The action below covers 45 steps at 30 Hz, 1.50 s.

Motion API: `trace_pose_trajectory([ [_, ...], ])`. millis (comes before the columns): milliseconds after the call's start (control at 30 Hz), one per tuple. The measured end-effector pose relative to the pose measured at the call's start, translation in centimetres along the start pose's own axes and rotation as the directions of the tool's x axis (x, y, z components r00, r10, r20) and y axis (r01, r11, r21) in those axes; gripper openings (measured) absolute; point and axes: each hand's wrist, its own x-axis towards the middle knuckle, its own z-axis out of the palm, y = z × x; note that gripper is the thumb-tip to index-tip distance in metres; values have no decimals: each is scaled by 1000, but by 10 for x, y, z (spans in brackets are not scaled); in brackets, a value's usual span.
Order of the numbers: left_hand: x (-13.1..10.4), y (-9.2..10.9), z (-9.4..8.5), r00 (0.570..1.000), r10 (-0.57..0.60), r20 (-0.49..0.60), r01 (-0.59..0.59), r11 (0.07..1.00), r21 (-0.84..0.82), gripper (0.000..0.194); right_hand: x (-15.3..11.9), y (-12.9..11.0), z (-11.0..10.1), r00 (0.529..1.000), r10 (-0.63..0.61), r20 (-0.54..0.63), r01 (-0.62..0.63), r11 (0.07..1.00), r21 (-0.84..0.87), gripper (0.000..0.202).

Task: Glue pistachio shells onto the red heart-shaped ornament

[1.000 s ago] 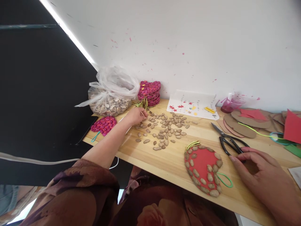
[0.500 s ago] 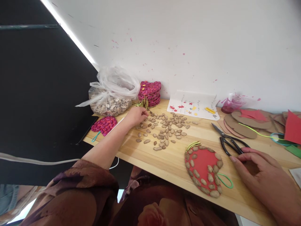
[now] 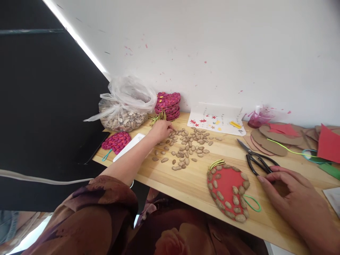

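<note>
My left hand (image 3: 161,131) reaches to the far left edge of the scattered peanut shells (image 3: 187,148), its fingers pinched together. Whatever lies between the fingertips is hidden. My right hand (image 3: 294,198) rests on the table with thumb and forefinger apart, their tips touching the handles of black-handled scissors (image 3: 259,157) lying flat. Between the hands, near the front edge, lies a red heart-shaped piece (image 3: 228,182) rimmed with peanut shells. It has a green cord loop (image 3: 254,203) on one side and a yellow-green tassel (image 3: 216,164) at the other.
A plastic bag of shells (image 3: 124,118) stands back left, beside stacked purple-pink pieces (image 3: 170,106). Another such piece (image 3: 116,141) lies by a white flat object (image 3: 126,150). Star-covered paper (image 3: 203,115), a pink cup (image 3: 256,118) and cardboard shapes (image 3: 265,141) line the wall.
My left hand has moved slightly to the right along the shells, uncovering more of the white flat object. My right hand stays by the scissors. The view has shifted slightly.
</note>
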Motion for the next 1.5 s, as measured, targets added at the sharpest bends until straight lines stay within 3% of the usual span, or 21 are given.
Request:
trace_pose_trajectory([
  [367,20,-18,-4,984,-127,125,148,973,-178,7,1,-1,0,999,-36,-10,35,999,-11,36],
  [533,18,-20,-4,991,-118,57,126,979,-158,7,0,-1,0,1000,-13,-3,13,1000,3,36],
  [733,16,-19,-9,993,-81,-82,75,995,-70,21,0,0,0,999,29,23,-29,999,17,37],
  [1000,19,-16,7,999,18,-33,-18,1000,10,23,1,0,-2,996,60,68,-62,998,27,34],
  [1133,18,-15,7,999,-25,-35,24,999,-23,22,1,-1,-3,996,66,66,-67,998,13,35],
  [1367,22,-15,0,988,-134,82,144,979,-141,14,1,-2,-2,999,32,44,-32,999,12,38],
  [1500,26,-18,1,982,-175,75,184,971,-150,11,1,-2,-2,999,21,27,-21,1000,6,38],
])
